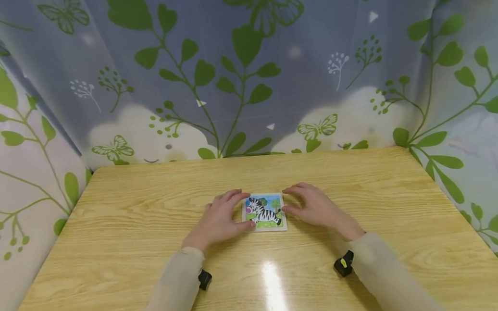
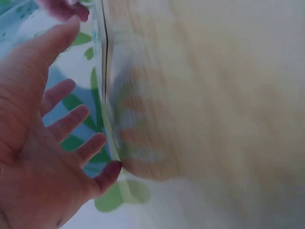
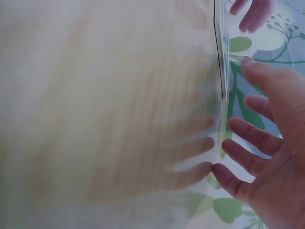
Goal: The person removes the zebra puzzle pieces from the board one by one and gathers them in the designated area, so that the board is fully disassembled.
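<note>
Left hand (image 1: 216,220) and right hand (image 1: 317,207), fingers loosely spread, gripping nothing, flank a zebra picture board (image 1: 265,213) on a table (image 1: 127,212), its left edge partly hidden, contact unclear

White glare (image 1: 275,293) streaks the table (image 1: 386,189) — both wrist views dimmer, hazy.

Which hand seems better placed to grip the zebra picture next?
Probably the left hand: in the head view, its thumb overlaps the zebra picture, whereas the right hand barely reaches the opposite edge.
</note>
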A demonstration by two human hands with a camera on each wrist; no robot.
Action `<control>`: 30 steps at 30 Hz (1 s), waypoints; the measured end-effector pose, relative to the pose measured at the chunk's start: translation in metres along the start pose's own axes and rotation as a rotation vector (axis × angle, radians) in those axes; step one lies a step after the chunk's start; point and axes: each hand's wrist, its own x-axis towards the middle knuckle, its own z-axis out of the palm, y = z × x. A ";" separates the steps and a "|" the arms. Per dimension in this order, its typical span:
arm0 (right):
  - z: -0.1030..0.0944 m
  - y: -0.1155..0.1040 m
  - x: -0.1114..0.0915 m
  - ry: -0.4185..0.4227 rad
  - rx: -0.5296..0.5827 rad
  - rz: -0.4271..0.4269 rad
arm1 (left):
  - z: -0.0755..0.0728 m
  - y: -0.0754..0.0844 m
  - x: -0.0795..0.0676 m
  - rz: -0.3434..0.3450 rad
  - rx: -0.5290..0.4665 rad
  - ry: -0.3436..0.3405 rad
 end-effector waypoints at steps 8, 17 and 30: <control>0.009 -0.004 0.019 -0.064 -0.010 0.044 | 0.003 0.004 0.010 0.016 0.114 -0.103; 0.008 -0.005 0.028 -0.098 0.018 0.074 | 0.000 0.005 0.015 0.005 0.132 -0.117; 0.007 0.001 0.047 -0.166 0.072 0.083 | -0.005 0.004 0.021 -0.023 0.144 -0.148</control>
